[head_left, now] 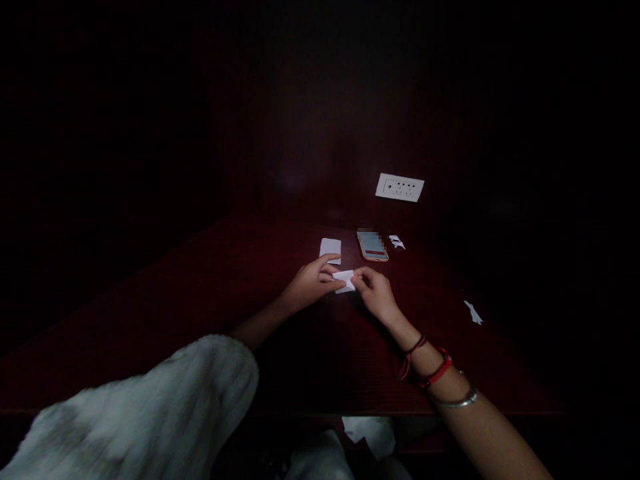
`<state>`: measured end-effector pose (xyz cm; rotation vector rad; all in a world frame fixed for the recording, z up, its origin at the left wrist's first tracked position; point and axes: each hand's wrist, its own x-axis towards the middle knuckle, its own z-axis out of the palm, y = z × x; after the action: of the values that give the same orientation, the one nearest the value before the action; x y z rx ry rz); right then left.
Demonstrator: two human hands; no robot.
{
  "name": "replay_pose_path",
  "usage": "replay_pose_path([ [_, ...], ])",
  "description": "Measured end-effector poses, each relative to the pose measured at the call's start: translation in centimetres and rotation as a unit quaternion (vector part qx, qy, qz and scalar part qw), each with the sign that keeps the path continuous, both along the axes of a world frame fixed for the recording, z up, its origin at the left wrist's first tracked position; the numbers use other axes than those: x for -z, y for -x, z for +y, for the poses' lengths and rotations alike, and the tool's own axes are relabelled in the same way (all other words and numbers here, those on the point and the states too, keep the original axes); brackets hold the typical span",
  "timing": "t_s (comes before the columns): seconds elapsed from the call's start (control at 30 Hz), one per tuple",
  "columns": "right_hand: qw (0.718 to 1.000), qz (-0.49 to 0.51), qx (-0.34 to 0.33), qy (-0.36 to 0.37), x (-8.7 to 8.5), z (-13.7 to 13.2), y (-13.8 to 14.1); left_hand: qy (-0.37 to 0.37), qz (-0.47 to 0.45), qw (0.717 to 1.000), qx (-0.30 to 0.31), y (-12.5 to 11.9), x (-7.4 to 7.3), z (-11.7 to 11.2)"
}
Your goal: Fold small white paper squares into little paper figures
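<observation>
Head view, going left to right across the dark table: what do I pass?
Left hand → white paper sheet → folded paper held by both hands → phone and right hand → small paper scraps → lone scrap.

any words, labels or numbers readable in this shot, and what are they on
No text reads legibly anywhere in this picture.
Phone: screen is lit but blurred out, nothing readable.
Wall socket plate: only holes and dark marks, no legible label.
Folded white paper held between the left hand and right hand: blank.
Paper piece by the phone and the paper scraps on the table: blank as far as can be told.
</observation>
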<state>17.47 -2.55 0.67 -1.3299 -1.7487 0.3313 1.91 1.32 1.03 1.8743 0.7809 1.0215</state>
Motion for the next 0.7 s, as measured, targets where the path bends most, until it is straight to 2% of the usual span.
replay_pose_path([
  [0.17, 0.998, 0.046, -0.032, 0.021, 0.08, 0.08, 0.16, 0.008, 0.004, 0.999, -0.051, 0.36, 0.36, 0.45],
  [0.3, 0.997, 0.064, -0.048, 0.005, -0.01, -0.15, 0.44, 0.01, 0.014, 0.999, -0.037, 0.35, 0.19, 0.27],
  [0.47, 0.998, 0.054, -0.008, -0.01, -0.28, -0.14, 0.33, 0.002, 0.005, 1.0, 0.001, 0.12, -0.13, -0.16],
  [0.6, 0.999, 0.045, 0.016, -0.014, -0.34, -0.15, 0.22, -0.015, 0.003, 1.0, -0.01, 0.1, 0.01, -0.08],
  [0.7, 0.999, 0.041, -0.007, -0.006, -0.37, -0.3, 0.29, -0.031, 0.022, 0.999, -0.025, 0.17, 0.06, -0.02],
])
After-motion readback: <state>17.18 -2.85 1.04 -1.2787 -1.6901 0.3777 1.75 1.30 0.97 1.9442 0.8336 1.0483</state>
